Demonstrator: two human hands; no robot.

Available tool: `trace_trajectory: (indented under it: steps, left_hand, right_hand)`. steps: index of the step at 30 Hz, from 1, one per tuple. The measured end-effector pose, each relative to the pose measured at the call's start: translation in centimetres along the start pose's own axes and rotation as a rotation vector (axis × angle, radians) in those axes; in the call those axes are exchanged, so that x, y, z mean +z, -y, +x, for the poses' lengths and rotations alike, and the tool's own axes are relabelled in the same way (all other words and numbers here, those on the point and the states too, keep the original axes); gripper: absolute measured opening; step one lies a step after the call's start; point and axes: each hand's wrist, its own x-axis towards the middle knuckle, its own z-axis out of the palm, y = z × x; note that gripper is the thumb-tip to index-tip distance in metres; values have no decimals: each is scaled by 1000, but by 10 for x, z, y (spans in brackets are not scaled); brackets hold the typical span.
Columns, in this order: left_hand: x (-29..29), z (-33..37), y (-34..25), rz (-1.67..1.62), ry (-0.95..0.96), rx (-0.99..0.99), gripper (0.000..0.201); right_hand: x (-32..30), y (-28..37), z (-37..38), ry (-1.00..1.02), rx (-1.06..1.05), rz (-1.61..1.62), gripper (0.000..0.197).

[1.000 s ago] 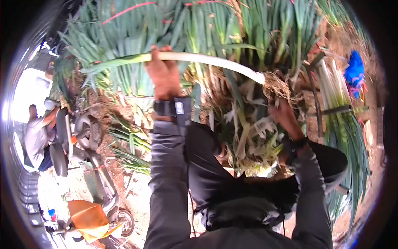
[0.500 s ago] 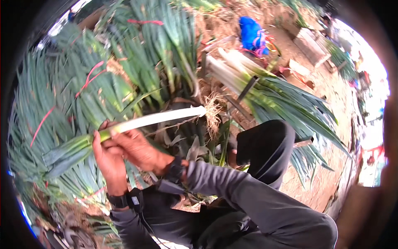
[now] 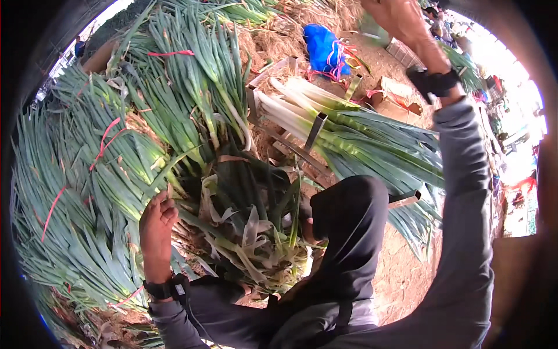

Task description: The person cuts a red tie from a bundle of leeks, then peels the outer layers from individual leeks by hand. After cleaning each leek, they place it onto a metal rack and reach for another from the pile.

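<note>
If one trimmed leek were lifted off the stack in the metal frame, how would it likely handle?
The trimmed leeks show thick, straight white shafts, so that end probably stays stiff. Their long green leaves fan and droop, so the tops would likely flop. Being round and smooth, one might roll if laid alone.

Tied leek bundles at left, trimmed leeks in rack at right, bag behind, scraps btwn.

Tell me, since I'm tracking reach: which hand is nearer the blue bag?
Right. The right hand is raised just right of the blue bag; the left hand is far below-left among green onion leaves.
</note>
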Motion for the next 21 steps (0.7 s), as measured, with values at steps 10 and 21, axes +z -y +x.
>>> trace_trajectory:
  steps: [10, 21]
  left_hand:
    - [53, -7, 35, 90, -19, -148, 39]
    - [56, -21, 37, 300, 30, -227, 48]
  right_hand:
    - [204, -43, -253, 1043, -214, 62, 24]
    - [208, -71, -250, 954, -223, 168, 32]
